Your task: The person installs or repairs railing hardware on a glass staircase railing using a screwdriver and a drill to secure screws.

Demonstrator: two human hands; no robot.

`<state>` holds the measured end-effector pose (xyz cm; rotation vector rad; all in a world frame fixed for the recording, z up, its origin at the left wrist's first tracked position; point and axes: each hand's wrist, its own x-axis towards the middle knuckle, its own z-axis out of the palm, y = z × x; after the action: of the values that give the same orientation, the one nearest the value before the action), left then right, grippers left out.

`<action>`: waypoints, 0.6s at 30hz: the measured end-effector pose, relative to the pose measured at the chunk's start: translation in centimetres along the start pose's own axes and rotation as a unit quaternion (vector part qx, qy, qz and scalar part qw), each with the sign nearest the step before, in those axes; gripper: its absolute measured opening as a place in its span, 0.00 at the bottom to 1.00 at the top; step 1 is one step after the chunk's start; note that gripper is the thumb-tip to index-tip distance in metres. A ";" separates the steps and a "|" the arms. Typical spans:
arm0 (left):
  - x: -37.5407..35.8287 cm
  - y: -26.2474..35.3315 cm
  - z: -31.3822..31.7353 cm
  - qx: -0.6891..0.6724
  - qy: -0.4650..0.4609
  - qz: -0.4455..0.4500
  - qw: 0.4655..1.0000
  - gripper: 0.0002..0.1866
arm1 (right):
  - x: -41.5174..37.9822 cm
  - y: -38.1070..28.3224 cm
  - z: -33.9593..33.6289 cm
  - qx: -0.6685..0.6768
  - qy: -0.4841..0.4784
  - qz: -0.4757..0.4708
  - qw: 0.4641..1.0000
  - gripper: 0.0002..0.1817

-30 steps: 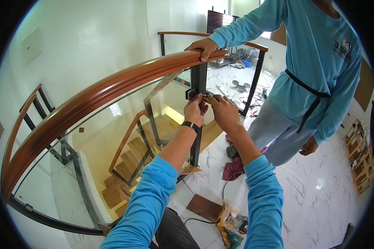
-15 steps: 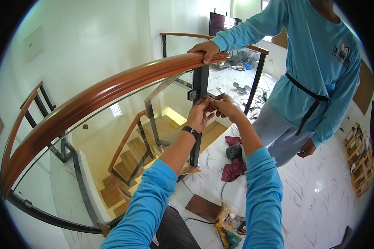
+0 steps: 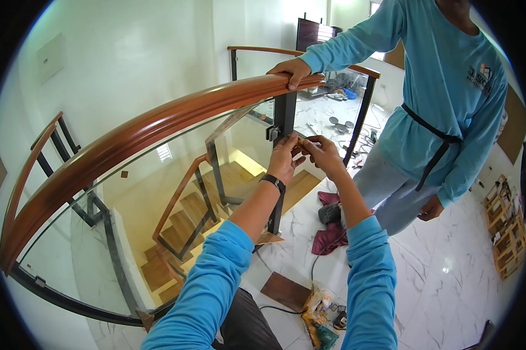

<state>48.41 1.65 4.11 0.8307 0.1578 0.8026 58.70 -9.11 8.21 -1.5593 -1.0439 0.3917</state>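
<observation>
Beside the black metal post [image 3: 284, 111], my left hand [image 3: 283, 158] and my right hand [image 3: 323, 155] meet with their fingertips pinched together. A small brownish piece [image 3: 301, 142] shows between the fingers, too small to name. Just above my left hand, a metal glass clamp [image 3: 272, 133] sits on the post, at the edge of the curved glass panel [image 3: 140, 192]. The wooden handrail [image 3: 158, 125] runs over the glass to the top of the post. A co-worker's hand [image 3: 292, 72] rests on the rail's end.
A co-worker [image 3: 438, 116] stands to the right of the post. Stairs [image 3: 196, 210] descend behind the glass. On the marble floor lie a maroon cloth [image 3: 328, 240], a brown board [image 3: 285, 290], a green power tool [image 3: 326, 336] and cables. Wooden frames [image 3: 508, 227] stand far right.
My fingers have shifted slightly, and the small brownish piece between them shows more now. The whole view has moved a little; the co-worker's hand stays on the rail.
</observation>
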 end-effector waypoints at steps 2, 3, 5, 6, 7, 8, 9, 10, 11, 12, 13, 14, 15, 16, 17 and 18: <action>-0.1 -0.1 -0.4 -0.031 -0.050 -0.009 0.998 0.06 | 0.5 0.0 -0.3 0.107 -0.035 0.113 0.987 0.18; 0.0 -0.2 -0.4 -0.024 -0.049 0.005 0.998 0.06 | 0.9 0.1 -0.7 0.158 -0.052 0.169 0.971 0.18; 0.2 -0.3 -0.3 -0.012 -0.048 0.034 0.998 0.07 | 1.5 0.4 -0.9 0.197 -0.063 0.193 0.959 0.18; 0.3 -0.4 -0.3 -0.010 -0.039 0.034 0.999 0.07 | 1.5 0.7 -0.8 0.161 -0.041 0.188 0.968 0.19; 0.2 -0.4 -0.2 -0.009 -0.029 0.032 0.999 0.07 | 1.3 0.5 -0.7 0.125 -0.019 0.183 0.975 0.20; 0.2 -0.3 0.0 -0.006 -0.021 0.031 0.999 0.07 | 0.6 0.7 -0.6 -0.005 0.017 0.022 1.000 0.20; 0.5 -0.3 -0.2 0.007 -0.011 0.024 1.000 0.07 | -0.5 1.0 -0.4 -0.135 0.053 -0.141 0.979 0.20; 0.9 -0.4 -0.5 0.019 -0.001 0.018 1.000 0.07 | -1.2 1.1 -0.2 -0.260 0.086 -0.297 0.915 0.20; 1.2 -0.6 -0.8 0.031 0.010 0.011 0.999 0.07 | -1.3 1.1 0.1 -0.251 0.078 -0.245 0.933 0.21; 1.4 -0.9 -1.0 0.034 0.020 0.002 0.999 0.08 | -1.4 1.0 0.4 -0.241 0.070 -0.192 0.949 0.21; 0.9 -0.7 -0.8 0.037 0.030 -0.006 0.999 0.08 | -1.5 0.9 0.7 -0.230 0.062 -0.138 0.961 0.22; 0.6 -0.3 -0.6 0.041 0.040 -0.013 0.998 0.08 | -1.1 0.8 0.6 -0.135 0.035 -0.064 0.988 0.20; 0.1 0.0 -0.4 0.026 0.012 -0.018 0.999 0.08 | -0.4 0.7 0.2 -0.039 0.007 0.013 0.999 0.19; -0.3 0.1 -0.4 0.012 -0.017 -0.024 1.000 0.09 | 0.3 0.5 -0.3 0.059 -0.020 0.090 0.994 0.19; -0.5 0.2 -0.4 -0.003 -0.046 -0.031 0.998 0.09 | 0.8 0.3 -0.6 0.155 -0.047 0.166 0.973 0.18; -0.5 0.0 -0.4 0.006 -0.045 -0.019 0.999 0.09 | 1.1 0.3 -0.9 0.180 -0.055 0.185 0.964 0.17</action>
<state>47.88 1.55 3.78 0.8718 0.0980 0.7268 60.10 -8.76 8.53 -1.4077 -0.7091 0.8854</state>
